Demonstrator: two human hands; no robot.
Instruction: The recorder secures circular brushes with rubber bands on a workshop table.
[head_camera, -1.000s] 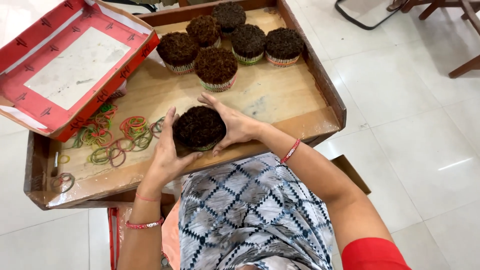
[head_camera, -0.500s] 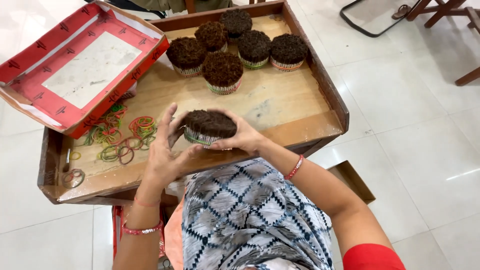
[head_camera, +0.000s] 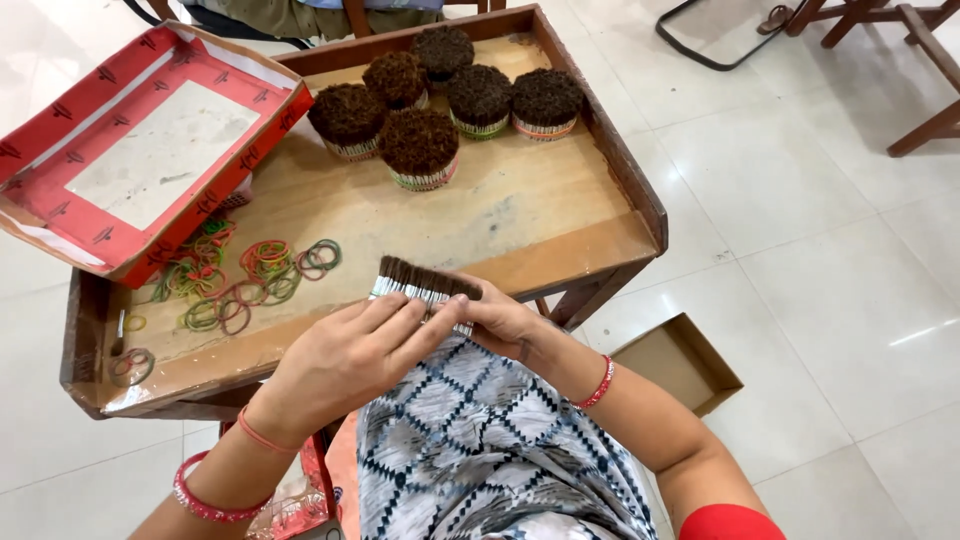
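- Left hand (head_camera: 345, 355): fingers laid flat over the near side of a round bundle of brown-tipped sticks (head_camera: 425, 290), pressing it toward the other hand; a holding clasp, not a full fist.
- Right hand (head_camera: 505, 320): cupped against the bundle from 3 o'clock, thumb and fingers closed on it. Both hands grasp the one bundle.
- Position of the bundle: held tilted just above the near edge of the wooden tray table (head_camera: 540, 215), at 6 o'clock of the tray, over the person's lap.
- Finished bundles (head_camera: 420, 145): six stand upright, tips up, at 12 o'clock on the tray, each banded near its base.
- Loose rubber bands (head_camera: 250, 275): scattered at 9 o'clock of the held bundle, well within the left hand's reach.
- Red cardboard box lid (head_camera: 150, 150): lies at 10 o'clock, overhanging the tray's corner.
- Judgement: step in hand appears to be squaring up and gripping the bundle. No band is visible on it; the hands cover much of it. The next move would call for one hand keeping the sticks tight while the other takes a band.
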